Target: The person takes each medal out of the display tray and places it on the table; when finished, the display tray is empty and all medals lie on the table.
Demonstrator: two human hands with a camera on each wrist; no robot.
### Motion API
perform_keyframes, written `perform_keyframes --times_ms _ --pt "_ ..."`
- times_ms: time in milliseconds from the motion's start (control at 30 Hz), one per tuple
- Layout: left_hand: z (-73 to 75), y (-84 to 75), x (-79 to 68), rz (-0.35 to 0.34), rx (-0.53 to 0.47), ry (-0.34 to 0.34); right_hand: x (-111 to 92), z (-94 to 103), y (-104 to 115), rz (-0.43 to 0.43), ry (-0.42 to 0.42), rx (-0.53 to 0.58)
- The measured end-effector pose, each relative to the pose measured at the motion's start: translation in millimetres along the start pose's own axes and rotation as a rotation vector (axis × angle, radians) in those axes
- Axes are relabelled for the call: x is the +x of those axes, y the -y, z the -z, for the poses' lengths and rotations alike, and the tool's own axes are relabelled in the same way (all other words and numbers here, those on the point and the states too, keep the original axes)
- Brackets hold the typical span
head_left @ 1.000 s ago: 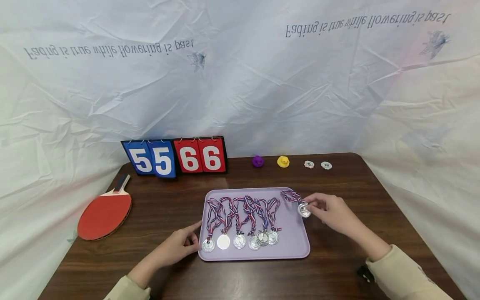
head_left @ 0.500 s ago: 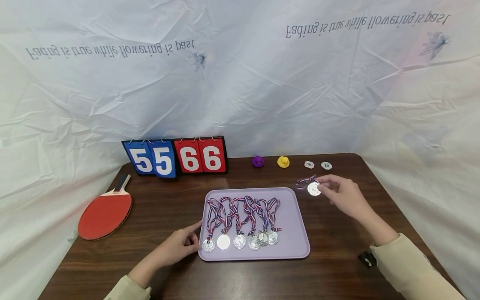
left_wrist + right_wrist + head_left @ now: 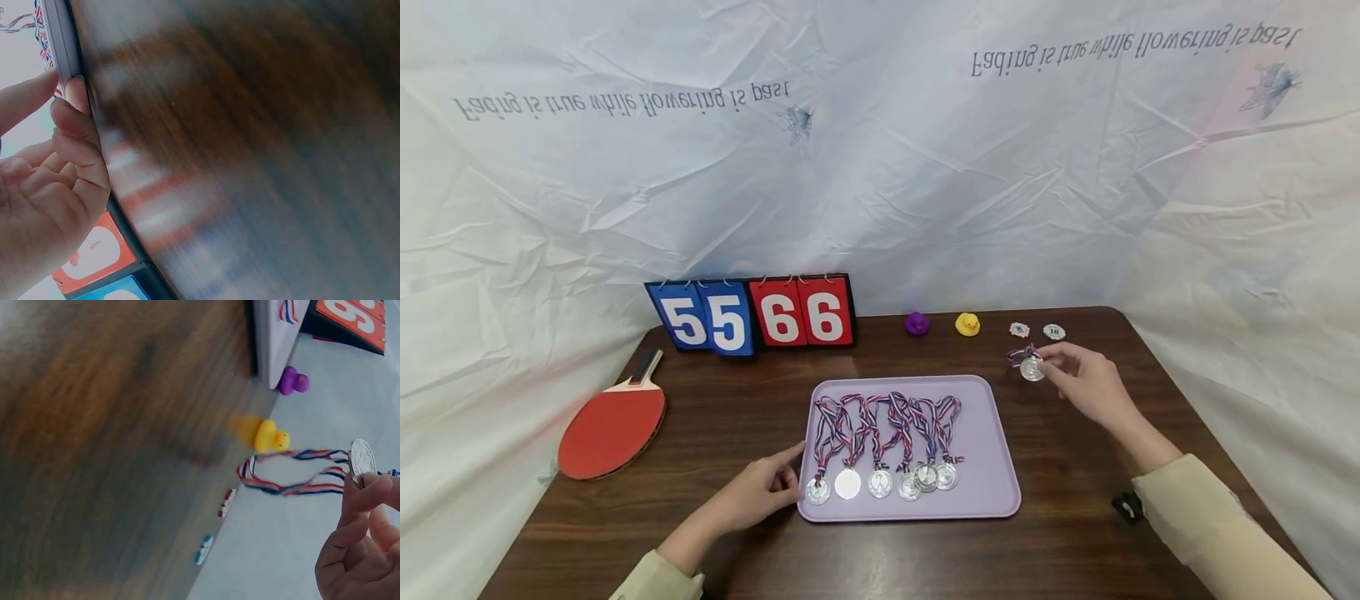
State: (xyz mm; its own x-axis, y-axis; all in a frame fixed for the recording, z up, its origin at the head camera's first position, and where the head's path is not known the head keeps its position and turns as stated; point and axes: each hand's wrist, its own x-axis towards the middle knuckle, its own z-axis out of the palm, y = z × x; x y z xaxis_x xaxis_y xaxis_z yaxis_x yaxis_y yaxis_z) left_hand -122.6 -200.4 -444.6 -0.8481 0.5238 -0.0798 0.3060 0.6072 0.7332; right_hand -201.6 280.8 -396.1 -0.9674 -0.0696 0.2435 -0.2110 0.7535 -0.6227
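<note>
My right hand (image 3: 1090, 383) pinches a silver medal (image 3: 1032, 369) between thumb and fingers, beyond the tray's far right corner. Its red, white and blue ribbon (image 3: 294, 487) hangs in a loop in the right wrist view. At the left edge of the lilac tray (image 3: 985, 450), my left hand (image 3: 756, 492) grips the rim, thumb above and a fingertip against the outer side in the left wrist view. Several silver medals (image 3: 880, 483) lie in a row on the tray, discs toward me and ribbons (image 3: 901, 425) stretching away. Two of the discs overlap near the middle.
A flip scoreboard (image 3: 752, 317) reading 55 and 66 stands at the back left. A red table tennis bat (image 3: 612, 429) lies at left. Along the back edge are a purple duck (image 3: 917, 323), a yellow duck (image 3: 967, 324) and two poker chips (image 3: 1054, 332).
The right hand has lifted the medal off the tray's far right part and carried it away and to the right, beyond the tray. The left hand stays at the tray's rim.
</note>
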Motion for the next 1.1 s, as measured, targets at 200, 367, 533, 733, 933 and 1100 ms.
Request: perform_keyframes --times_ms 200,367,533,733,933,1100 --pt "0.2 -1.5 -0.2 -0.006 -0.007 -0.002 -10.4 -2.3 -4.6 -0.052 0.137 -0.008" --pt "1.1 -1.4 0.1 -0.001 0.003 0.0 -19.9 -4.3 -13.4 -0.08 0.22 -0.015" --pt "1.8 -0.7 -0.2 0.003 0.007 0.004 -25.6 -11.2 -22.1 -0.11 0.297 -0.004" --pt "1.4 0.4 -0.1 0.007 0.009 0.001 -26.6 -17.3 -30.5 -0.126 0.339 0.013" --pt "-0.3 -1.4 0.0 0.005 -0.002 -0.001 -28.5 -18.7 -37.0 -0.14 0.353 0.008" --pt "-0.8 -1.6 -0.3 0.014 -0.003 -0.004 -29.6 -19.7 -39.6 -0.144 0.351 0.008"
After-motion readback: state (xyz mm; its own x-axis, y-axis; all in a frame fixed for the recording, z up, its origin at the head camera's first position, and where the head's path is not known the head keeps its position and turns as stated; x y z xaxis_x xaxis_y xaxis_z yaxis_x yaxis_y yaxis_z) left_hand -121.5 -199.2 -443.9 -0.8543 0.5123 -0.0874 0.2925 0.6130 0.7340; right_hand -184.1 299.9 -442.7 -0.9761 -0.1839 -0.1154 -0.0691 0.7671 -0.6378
